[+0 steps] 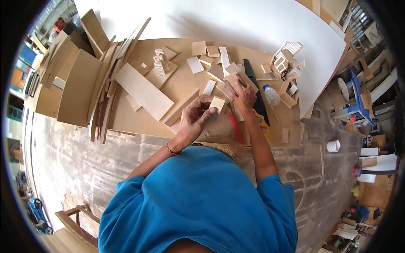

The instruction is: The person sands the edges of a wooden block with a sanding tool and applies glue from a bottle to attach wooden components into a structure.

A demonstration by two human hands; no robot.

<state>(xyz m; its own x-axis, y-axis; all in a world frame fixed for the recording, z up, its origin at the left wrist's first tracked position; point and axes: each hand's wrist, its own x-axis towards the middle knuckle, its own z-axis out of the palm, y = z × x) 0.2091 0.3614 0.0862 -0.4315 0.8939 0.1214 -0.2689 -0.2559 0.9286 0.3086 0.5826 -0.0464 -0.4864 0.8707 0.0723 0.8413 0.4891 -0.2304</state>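
The left hand (194,116), its grip narrow, pinches a small, pale, rectangular wooden block (218,103) toward the near edge of the brown wooden table (181,86); the right hand (244,99) lies on a light-brown square wooden panel (232,78), its grip unclear. A slatted pale-wood assembly (287,55) near the right edge appears joined, while loose flat wooden pieces (199,48) lie unjoined toward the far edge.

Bright, diffuse light fills the scene, bleaching the white board (261,25) across the top of the frame, where a soft gray shadow spreads. Pale glare lifts the floor (84,160) at left; the right rim is dimmer. Fisheye distortion bends straight edges, and black vignetting swallows the corners.
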